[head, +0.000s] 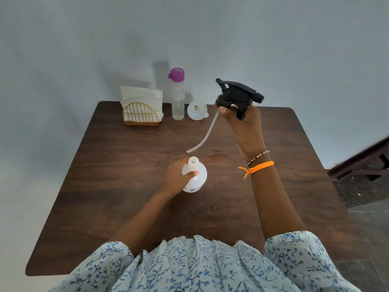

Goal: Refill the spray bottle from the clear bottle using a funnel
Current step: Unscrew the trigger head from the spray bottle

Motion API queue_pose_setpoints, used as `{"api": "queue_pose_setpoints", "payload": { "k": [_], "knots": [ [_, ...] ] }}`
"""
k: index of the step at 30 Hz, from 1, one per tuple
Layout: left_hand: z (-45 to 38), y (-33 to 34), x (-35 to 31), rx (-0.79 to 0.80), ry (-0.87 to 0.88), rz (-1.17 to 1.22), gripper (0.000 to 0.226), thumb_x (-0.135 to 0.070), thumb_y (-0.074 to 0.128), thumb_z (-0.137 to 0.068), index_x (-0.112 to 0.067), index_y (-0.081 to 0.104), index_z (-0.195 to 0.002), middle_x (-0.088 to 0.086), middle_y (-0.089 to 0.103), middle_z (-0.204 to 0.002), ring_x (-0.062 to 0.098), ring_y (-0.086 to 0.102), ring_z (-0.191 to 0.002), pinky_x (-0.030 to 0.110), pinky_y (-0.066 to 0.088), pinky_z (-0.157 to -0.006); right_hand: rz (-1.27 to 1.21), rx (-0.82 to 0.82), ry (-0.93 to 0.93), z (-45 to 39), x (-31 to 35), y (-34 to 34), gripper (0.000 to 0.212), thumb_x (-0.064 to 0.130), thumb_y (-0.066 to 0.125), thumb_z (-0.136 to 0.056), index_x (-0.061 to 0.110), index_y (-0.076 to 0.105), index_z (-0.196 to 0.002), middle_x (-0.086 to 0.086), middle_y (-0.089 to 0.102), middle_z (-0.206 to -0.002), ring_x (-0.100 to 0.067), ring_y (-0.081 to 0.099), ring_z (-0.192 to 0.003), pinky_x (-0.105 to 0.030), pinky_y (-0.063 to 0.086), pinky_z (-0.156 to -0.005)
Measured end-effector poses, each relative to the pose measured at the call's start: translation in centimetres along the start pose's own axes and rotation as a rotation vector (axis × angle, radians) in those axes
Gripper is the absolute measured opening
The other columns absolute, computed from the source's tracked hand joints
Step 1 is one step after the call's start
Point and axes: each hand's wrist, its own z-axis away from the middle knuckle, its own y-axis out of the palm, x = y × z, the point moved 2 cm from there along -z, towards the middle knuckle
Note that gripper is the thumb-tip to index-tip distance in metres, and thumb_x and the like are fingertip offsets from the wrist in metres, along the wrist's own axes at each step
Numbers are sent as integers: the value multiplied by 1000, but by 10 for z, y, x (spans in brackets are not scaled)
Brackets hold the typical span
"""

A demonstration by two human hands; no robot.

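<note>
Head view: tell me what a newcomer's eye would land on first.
First, the black spray head, lifted above the table's far right by the right hand, its pale dip tube dangling free. Next, the open white spray bottle, held upright at the table's centre by the left hand. Behind stand the purple-capped clear bottle and a white funnel.

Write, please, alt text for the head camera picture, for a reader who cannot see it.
The right hand lifts the black spray head with its tube clear of the white spray bottle, which the left hand holds on the brown table. At the back stand a clear bottle, a white funnel and a napkin holder.
</note>
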Motion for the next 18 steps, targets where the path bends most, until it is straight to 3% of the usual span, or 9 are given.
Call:
{"api": "queue_pose_setpoints", "payload": {
  "k": [3,6,10,18],
  "knots": [
    [1,1,0,4,-29,-1,47,-38,70,-76,-19,58,-118,-1,61,-120,14,53,-103,30,43,-90,-59,-33,-12,-3,5,-5,26,1,58,-86,26,66,-90,8,70,-90,-24,65,-101,-37,49,-95],
    [1,1,-1,1,-28,13,50,-42,68,-73,-18,59,-117,0,62,-118,18,56,-106,32,45,-90,-89,-69,-14,-9,7,-12,26,0,55,-88,24,63,-93,8,69,-93,-21,66,-98,-41,48,-96],
    [1,1,1,-7,-15,-8,43,-29,71,-79,-18,58,-119,1,61,-121,17,55,-106,31,45,-89,-104,-88,76,-17,-2,-24,19,2,53,-89,14,54,-104,0,64,-99,-18,65,-95,-35,52,-89],
    [5,-5,2,16,21,29,55,-39,67,-68,-19,60,-119,-2,62,-121,15,55,-106,24,41,-84,105,23,370,-6,-57,-35,23,-4,48,-90,7,50,-109,-2,58,-91,-15,62,-78,-28,53,-73]
  ]
}}
